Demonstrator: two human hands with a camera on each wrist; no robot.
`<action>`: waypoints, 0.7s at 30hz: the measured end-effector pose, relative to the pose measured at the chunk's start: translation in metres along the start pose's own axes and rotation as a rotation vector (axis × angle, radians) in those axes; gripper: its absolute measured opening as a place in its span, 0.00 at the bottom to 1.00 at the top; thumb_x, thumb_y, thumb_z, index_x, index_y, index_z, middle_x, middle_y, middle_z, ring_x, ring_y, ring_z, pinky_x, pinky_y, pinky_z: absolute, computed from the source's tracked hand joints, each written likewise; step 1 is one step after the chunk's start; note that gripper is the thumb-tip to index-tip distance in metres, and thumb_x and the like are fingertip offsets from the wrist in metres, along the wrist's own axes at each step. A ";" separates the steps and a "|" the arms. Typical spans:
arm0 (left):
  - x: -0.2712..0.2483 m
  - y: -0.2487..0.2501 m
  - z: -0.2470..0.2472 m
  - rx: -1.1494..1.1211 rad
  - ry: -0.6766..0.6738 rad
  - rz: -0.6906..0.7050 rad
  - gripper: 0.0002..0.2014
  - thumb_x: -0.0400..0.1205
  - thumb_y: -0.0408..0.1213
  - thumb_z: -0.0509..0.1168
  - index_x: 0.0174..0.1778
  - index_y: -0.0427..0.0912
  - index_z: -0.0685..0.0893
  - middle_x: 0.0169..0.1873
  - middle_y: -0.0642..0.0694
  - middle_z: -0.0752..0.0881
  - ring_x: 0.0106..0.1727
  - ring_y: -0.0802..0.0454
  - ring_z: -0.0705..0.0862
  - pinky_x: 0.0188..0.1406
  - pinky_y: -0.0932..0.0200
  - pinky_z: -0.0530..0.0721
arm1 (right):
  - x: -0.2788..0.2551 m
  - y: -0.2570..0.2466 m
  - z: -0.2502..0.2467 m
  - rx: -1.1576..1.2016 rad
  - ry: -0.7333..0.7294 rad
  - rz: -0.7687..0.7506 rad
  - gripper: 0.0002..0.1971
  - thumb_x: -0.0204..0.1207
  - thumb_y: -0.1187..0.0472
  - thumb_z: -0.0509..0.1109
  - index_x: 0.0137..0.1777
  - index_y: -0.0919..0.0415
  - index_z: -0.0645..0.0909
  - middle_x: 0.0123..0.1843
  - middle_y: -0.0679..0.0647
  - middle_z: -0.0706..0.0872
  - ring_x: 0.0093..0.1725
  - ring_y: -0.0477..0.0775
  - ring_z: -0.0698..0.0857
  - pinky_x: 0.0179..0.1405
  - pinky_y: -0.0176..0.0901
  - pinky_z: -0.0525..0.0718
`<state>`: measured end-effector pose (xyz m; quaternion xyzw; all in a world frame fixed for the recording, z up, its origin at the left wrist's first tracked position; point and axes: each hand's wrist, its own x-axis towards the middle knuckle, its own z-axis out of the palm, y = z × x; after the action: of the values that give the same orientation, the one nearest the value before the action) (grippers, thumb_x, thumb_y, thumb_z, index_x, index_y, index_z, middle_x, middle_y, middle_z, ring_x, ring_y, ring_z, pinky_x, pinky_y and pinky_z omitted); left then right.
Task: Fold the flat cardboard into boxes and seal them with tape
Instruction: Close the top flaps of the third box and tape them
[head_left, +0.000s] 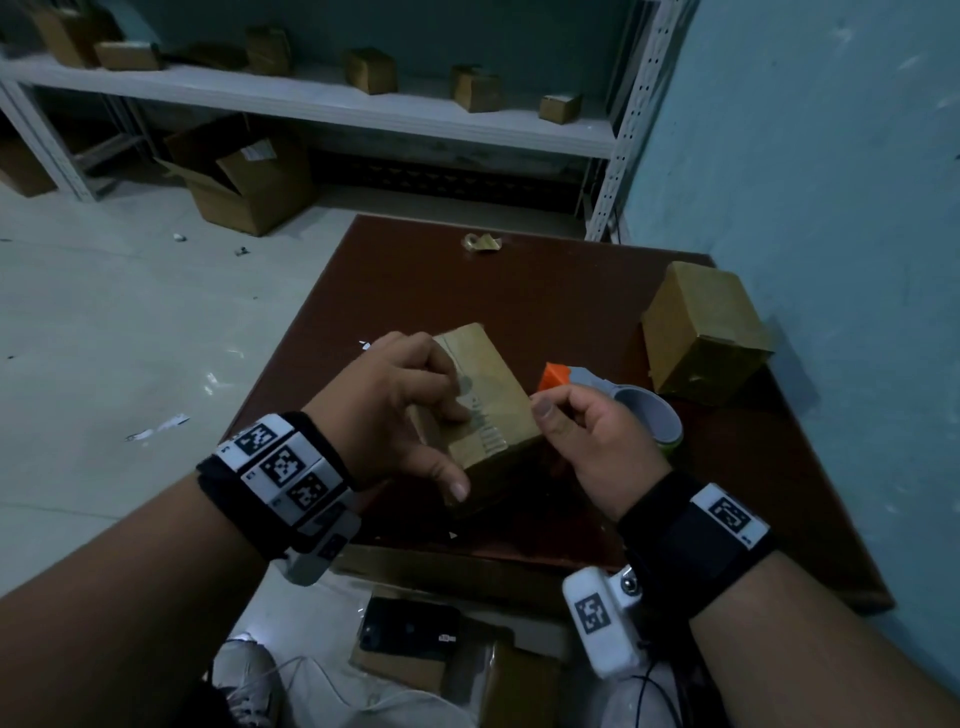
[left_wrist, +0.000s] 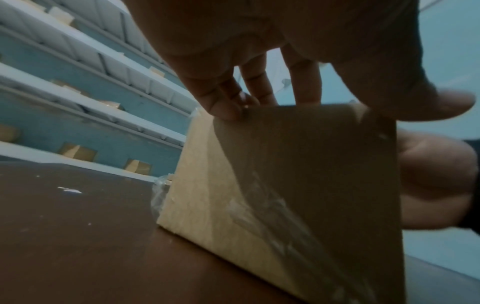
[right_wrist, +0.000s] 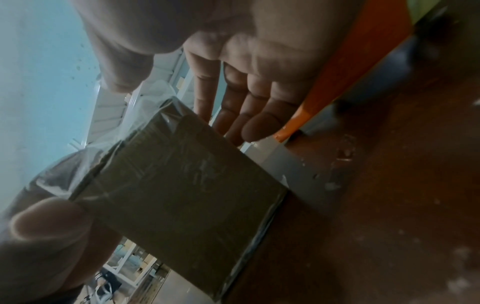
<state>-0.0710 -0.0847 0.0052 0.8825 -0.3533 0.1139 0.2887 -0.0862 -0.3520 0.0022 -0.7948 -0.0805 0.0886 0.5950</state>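
Observation:
A small taped cardboard box (head_left: 483, 395) stands in the middle of the dark brown table (head_left: 519, 291). My left hand (head_left: 460, 449) grips it, fingertips on the tape strip on top and thumb against the near face; the left wrist view shows this hand (left_wrist: 337, 107) over the box (left_wrist: 298, 174). My right hand (head_left: 558, 415) is beside the box's right edge with loosely curled fingers holding nothing, thumb tip at the edge. Clear tape wraps the box (right_wrist: 182, 195) in the right wrist view, with the right hand (right_wrist: 182, 107) just above. An orange and grey tape dispenser (head_left: 556, 376) lies behind it.
A second sealed box (head_left: 701, 332) sits at the table's right, by the blue wall. A crumpled tape scrap (head_left: 483, 242) lies at the far edge. Small boxes line a white shelf (head_left: 363, 98); an open carton (head_left: 244, 182) stands on the floor. A phone (head_left: 410, 626) lies on flat cardboard below.

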 end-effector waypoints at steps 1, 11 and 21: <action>0.000 -0.001 -0.002 -0.037 0.004 -0.009 0.28 0.58 0.70 0.81 0.46 0.56 0.93 0.55 0.54 0.84 0.56 0.50 0.82 0.54 0.47 0.86 | 0.000 0.000 0.000 0.001 0.002 0.004 0.24 0.72 0.33 0.68 0.57 0.49 0.88 0.50 0.40 0.94 0.48 0.41 0.92 0.42 0.33 0.87; -0.007 -0.001 -0.014 -0.389 0.075 -0.205 0.11 0.66 0.38 0.87 0.34 0.40 0.91 0.53 0.49 0.92 0.58 0.50 0.91 0.56 0.48 0.91 | 0.002 -0.003 -0.001 0.015 0.015 0.039 0.27 0.76 0.31 0.60 0.54 0.51 0.90 0.43 0.42 0.94 0.39 0.39 0.90 0.36 0.35 0.84; -0.013 0.017 -0.004 -0.410 0.046 -0.223 0.05 0.75 0.40 0.74 0.45 0.52 0.91 0.46 0.54 0.89 0.49 0.50 0.90 0.49 0.60 0.86 | -0.001 -0.001 -0.005 -0.071 -0.028 -0.136 0.22 0.72 0.36 0.75 0.66 0.36 0.82 0.50 0.50 0.87 0.38 0.55 0.87 0.31 0.46 0.88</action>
<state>-0.0919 -0.0851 0.0111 0.8363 -0.2625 0.0274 0.4806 -0.0862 -0.3570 0.0044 -0.8069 -0.1456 0.0560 0.5697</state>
